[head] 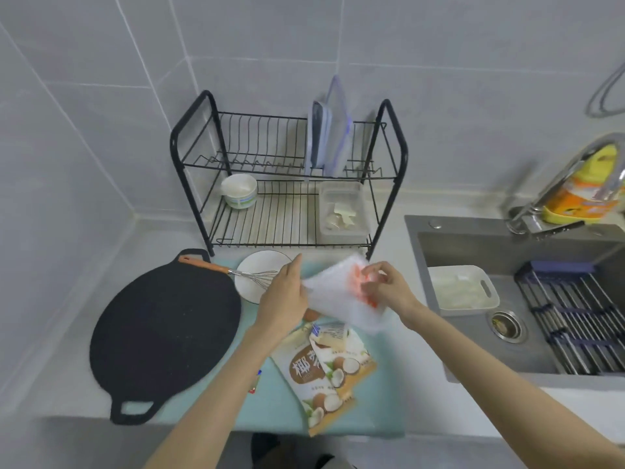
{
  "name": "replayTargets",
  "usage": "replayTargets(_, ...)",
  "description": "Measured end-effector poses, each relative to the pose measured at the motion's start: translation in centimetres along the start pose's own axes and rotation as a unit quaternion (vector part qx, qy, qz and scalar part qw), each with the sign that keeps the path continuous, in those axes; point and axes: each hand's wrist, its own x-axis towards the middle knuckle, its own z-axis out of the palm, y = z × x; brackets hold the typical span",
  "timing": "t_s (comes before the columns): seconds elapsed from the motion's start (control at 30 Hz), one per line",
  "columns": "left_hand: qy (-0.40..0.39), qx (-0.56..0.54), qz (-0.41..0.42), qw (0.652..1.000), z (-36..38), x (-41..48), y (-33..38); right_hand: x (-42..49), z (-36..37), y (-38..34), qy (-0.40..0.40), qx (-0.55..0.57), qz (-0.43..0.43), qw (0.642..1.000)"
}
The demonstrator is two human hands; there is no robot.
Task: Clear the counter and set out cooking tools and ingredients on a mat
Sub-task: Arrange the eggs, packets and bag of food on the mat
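Head view: what are our hands on?
— We hold a plastic bag between them, lifted above the mat, in front of the dish rack. It is whitish and see-through, with something red-orange inside (the blur keeps us from telling what).
— And our fingers?
— Our left hand grips the bag's left edge, with the index finger sticking up straight. Our right hand has its fingers curled, pinching the bag at the red part.
— What lies beneath us?
— On the teal mat, two coconut packets overlap each other, just below the bag. At the mat's far end a white plate carries a whisk, whose wooden handle reaches out over the black griddle pan. The pan sits on the counter at the mat's left edge.
— And to our right?
— The sink, with a white tray in it near the drain, apart from the bag.
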Motion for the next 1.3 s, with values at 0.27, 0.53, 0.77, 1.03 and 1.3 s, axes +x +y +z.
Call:
replayTargets(0.27,-0.013,0.031,0.001,0.999,3.0,-2.0,1.7,-1.5,-2.2,5.8,-0.125,-0.253,0.017,0.959)
replayTargets(0.53,-0.025,0.043,0.012,0.999,2.8,-1.8,1.9,-0.8,-2.8,5.2,-0.107,-0.349,-0.034,0.93)
replayTargets(0.77,-0.014,0.063,0.016,0.998,0.5,0.9,1.0,1.3,-2.1,-0.5,-0.025,-0.332,-0.171,0.927)
replayTargets(1.03,-0.031,0.058,0.058,0.996,-2.1,4.7,-0.5,7.9,1.3,-5.9,0.03,-0.385,-0.209,0.898)
replayTargets(1.3,-0.02,0.036,0.078,0.996,-4.1,7.2,-2.5,13.0,4.2,-5.8,0.079,-0.495,-0.154,0.852)
